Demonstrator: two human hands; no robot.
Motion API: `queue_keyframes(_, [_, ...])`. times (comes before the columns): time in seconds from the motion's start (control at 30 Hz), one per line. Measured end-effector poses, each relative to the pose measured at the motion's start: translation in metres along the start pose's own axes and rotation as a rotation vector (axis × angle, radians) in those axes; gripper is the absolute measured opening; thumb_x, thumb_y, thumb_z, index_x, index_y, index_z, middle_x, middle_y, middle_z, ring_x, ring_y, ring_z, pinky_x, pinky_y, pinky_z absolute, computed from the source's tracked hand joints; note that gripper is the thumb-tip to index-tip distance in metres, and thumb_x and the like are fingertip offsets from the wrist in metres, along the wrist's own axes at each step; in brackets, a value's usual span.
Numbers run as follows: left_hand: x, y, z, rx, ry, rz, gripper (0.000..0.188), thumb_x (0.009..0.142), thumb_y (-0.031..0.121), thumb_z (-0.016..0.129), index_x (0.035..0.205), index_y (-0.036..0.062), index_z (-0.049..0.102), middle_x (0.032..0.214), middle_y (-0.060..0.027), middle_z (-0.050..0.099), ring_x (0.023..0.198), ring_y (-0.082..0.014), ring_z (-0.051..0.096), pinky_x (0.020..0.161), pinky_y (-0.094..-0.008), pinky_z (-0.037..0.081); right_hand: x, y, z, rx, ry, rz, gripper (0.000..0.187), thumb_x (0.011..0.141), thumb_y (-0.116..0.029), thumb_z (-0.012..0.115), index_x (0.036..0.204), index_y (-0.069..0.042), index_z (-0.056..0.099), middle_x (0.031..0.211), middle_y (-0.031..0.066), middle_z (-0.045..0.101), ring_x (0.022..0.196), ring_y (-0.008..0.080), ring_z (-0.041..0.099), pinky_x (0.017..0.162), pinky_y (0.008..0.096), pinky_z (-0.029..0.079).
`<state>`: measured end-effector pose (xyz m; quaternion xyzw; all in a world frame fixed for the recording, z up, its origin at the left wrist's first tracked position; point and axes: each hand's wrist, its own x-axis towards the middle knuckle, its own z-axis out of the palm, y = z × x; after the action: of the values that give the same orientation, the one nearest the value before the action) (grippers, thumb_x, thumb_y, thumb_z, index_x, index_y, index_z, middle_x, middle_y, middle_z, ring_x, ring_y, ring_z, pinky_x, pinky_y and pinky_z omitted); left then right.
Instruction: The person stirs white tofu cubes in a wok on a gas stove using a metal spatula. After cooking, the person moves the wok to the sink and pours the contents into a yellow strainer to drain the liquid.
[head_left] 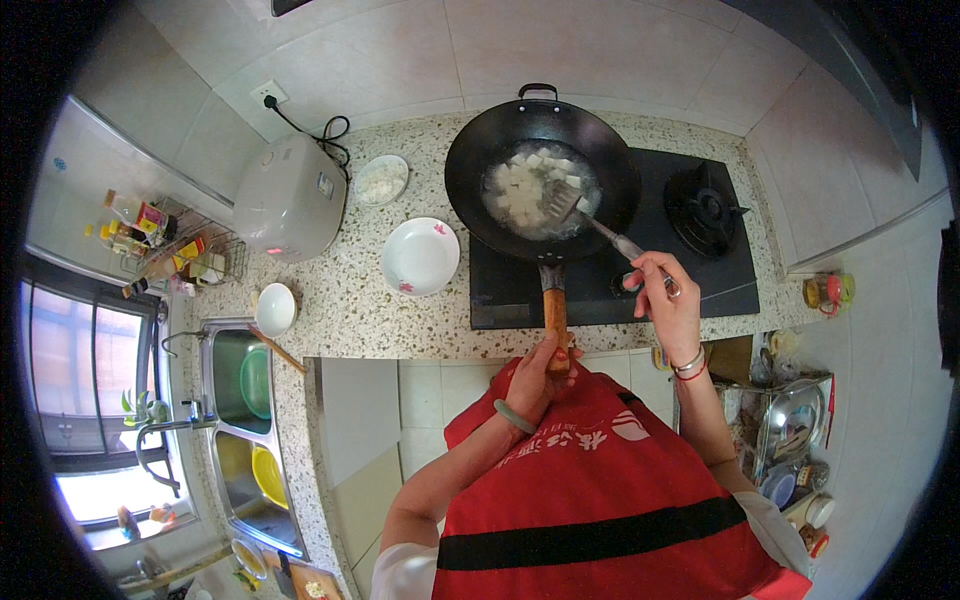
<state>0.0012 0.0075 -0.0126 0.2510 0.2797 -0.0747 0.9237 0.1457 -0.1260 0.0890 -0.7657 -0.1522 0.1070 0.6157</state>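
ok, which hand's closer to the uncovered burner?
Right. The right hand, holding the spatula, is in front of and slightly left of the burner. The left hand is farther away, nearer the body and farther left, gripping the wok handle.

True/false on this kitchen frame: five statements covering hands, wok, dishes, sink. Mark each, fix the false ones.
1. The left hand is on the wooden handle of the wok. True.
2. The right hand is empty. False: it holds a slotted spatula.
3. White cubes lie in liquid in the wok. True.
4. The wok covers the right burner. False: that burner is bare, and the wok stands to its left.
5. A white dish with pink flowers stands right of the wok. False: it stands left.
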Motion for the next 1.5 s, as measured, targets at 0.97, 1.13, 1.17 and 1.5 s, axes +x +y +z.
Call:
queue_keyframes(0.97, [0.001, -0.003, -0.001, 0.057, 0.018, -0.013, 0.047, 0.094, 0.047, 0.046, 0.121, 0.0085, 0.051, 0.094, -0.0055, 0.059, 0.068, -0.0133, 0.053, 0.062, -0.0273, 0.046, 0.005, 0.011, -0.009, -0.089, -0.067, -0.124, 0.018, 0.094, -0.008, 0.051, 0.109, -0.005, 0.061, 0.078, 0.0037, 0.065, 0.052, 0.0045, 0.053, 0.045, 0.0196, 0.040])
queue_keyframes(1.13, [0.002, -0.004, -0.002, 0.043, 0.022, -0.001, 0.047, 0.094, 0.047, 0.047, 0.121, 0.0078, 0.051, 0.094, -0.0065, 0.059, 0.068, -0.0138, 0.053, 0.061, -0.0278, 0.046, 0.006, 0.014, -0.008, -0.135, -0.100, -0.180, 0.015, 0.093, -0.008, 0.052, 0.105, -0.004, 0.061, 0.074, 0.0039, 0.065, 0.051, 0.0053, 0.053, 0.044, 0.0203, 0.041])
queue_keyframes(1.17, [0.002, -0.004, -0.002, 0.040, 0.017, 0.003, 0.047, 0.094, 0.046, 0.047, 0.121, 0.0075, 0.051, 0.094, -0.0065, 0.059, 0.068, -0.0138, 0.053, 0.061, -0.0279, 0.046, 0.005, 0.013, -0.007, -0.149, -0.104, -0.175, 0.015, 0.093, -0.008, 0.052, 0.104, -0.004, 0.061, 0.074, 0.0039, 0.065, 0.050, 0.0053, 0.053, 0.044, 0.0203, 0.041])
queue_keyframes(1.5, [0.004, -0.006, -0.003, 0.022, 0.032, 0.004, 0.046, 0.095, 0.044, 0.047, 0.120, 0.0058, 0.050, 0.093, -0.0072, 0.059, 0.067, -0.0145, 0.053, 0.059, -0.0281, 0.046, -0.003, 0.005, -0.012, -0.115, -0.108, -0.138, 0.015, 0.092, -0.005, 0.051, 0.104, -0.004, 0.061, 0.074, 0.0036, 0.065, 0.049, 0.0049, 0.053, 0.043, 0.0195, 0.040])
